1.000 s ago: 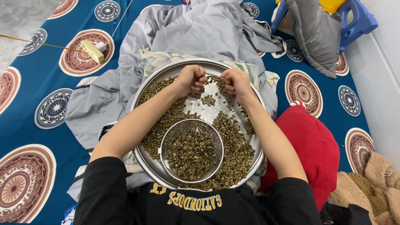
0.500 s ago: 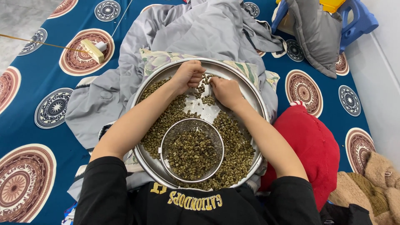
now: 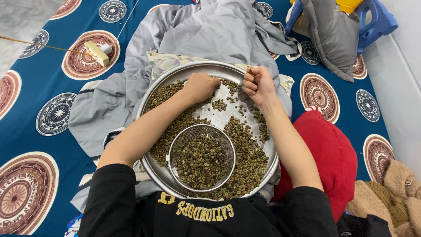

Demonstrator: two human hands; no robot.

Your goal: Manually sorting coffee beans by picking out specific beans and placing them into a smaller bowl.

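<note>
the left hand (image 3: 201,87) rests curled, fingers together, on the green beans (image 3: 171,127) at the far side of the round metal tray (image 3: 206,68). the right hand (image 3: 259,84) is lifted over the tray's far rim, fingers pinched on one bean (dull olive, oval). a wire-mesh sieve (image 3: 201,158) full of beans sits in the near half. a rumpled grey garment (image 3: 219,30) lies beyond, a red cushion (image 3: 331,158) to the right.

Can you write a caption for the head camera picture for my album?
Left hand rests on green beans in a round metal tray; right hand pinches one above it.
</note>
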